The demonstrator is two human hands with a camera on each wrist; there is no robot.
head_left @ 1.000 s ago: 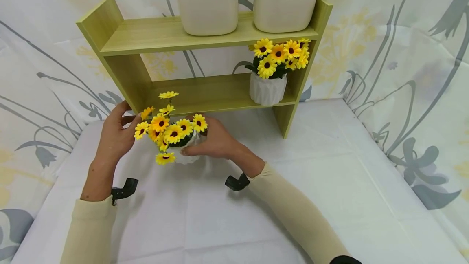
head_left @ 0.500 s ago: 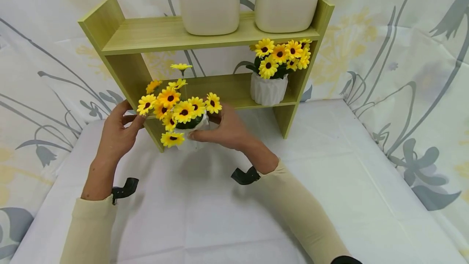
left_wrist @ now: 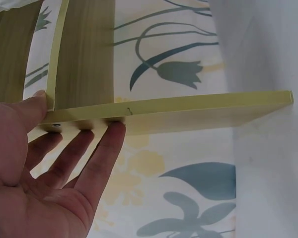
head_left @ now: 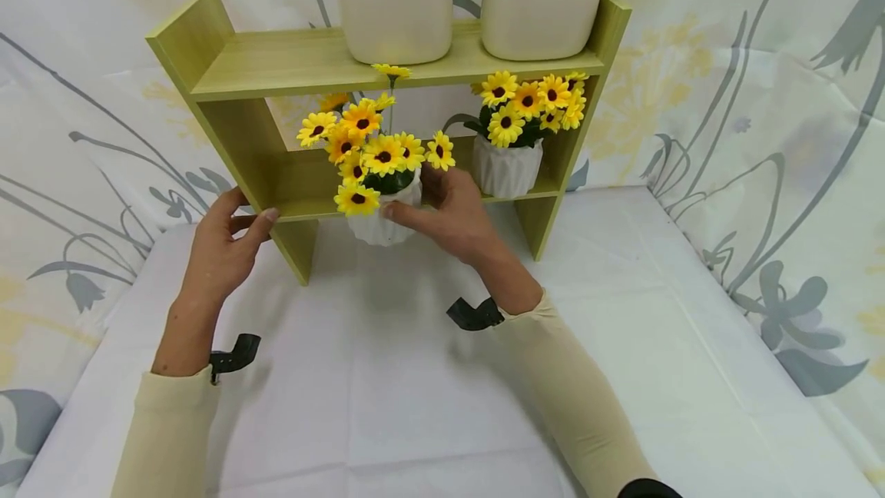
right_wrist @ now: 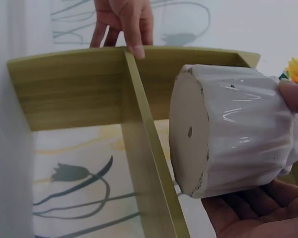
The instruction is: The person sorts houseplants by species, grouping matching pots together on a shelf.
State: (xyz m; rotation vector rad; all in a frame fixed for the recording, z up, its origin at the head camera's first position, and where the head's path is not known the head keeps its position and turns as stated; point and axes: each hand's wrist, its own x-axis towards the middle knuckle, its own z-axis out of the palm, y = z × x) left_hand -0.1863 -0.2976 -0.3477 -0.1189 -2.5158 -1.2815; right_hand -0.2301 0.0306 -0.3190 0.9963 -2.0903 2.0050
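Note:
My right hand (head_left: 449, 217) grips a white ribbed flower pot (head_left: 383, 229) of yellow artificial daisies (head_left: 383, 154), thumb in front and fingers round the far side. The pot hangs in front of the lower board of a light wooden shelf (head_left: 297, 210), and its flat underside shows in the right wrist view. My left hand (head_left: 224, 248) holds the shelf's left side panel (left_wrist: 188, 104), thumb at the board's front corner and fingers against the outer face. A matching pot (head_left: 507, 170) with yellow flowers stands at the right end of the lower board.
Two larger cream planters (head_left: 396, 21) with green grass-like leaves stand on the top board, centre and right. The shelf stands on a white cloth (head_left: 387, 398), against a flower-patterned backdrop (head_left: 781, 98).
My right hand has lifted the flower pot from low in front of the shelf, up and to the right, level with the lower board. My left hand stays on the side panel.

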